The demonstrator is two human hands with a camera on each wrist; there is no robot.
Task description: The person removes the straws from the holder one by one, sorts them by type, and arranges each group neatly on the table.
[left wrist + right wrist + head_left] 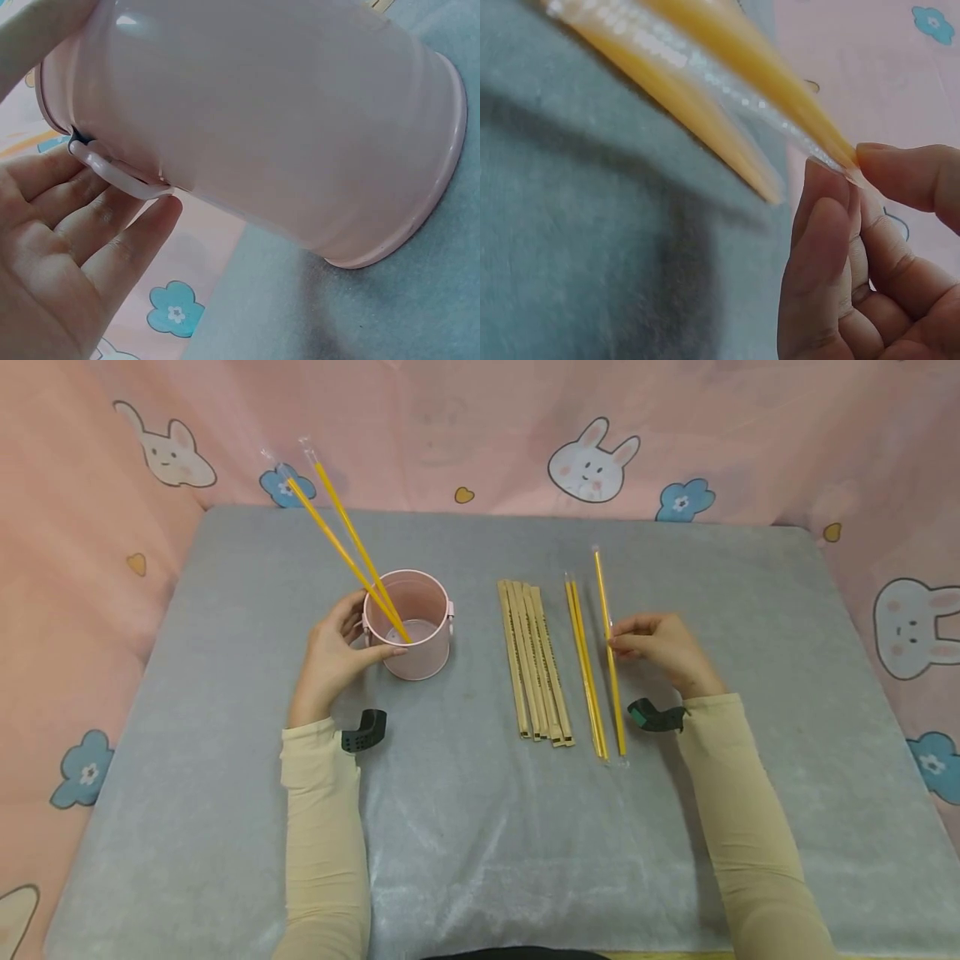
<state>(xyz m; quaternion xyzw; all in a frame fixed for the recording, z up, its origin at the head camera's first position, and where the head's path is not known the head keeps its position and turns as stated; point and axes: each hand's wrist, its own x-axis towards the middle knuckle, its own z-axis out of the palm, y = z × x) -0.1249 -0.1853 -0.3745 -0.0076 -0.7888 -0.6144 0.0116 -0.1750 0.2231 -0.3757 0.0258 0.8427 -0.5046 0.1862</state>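
Observation:
A small pink bucket stands on the grey cloth. My left hand holds it, thumb along the near side of the rim and fingers at the left side. Those fingers touch the handle in the left wrist view. Two yellow straws in clear wrappers lean out of the bucket toward the back left. My right hand pinches another wrapped yellow straw between thumb and fingers. Just left of it lie more wrapped yellow straws, close together.
Several narrow brown paper packets with dark print lie side by side between the bucket and the yellow straws. Pink cloth with rabbits and flowers hangs behind and at both sides of the grey table cover.

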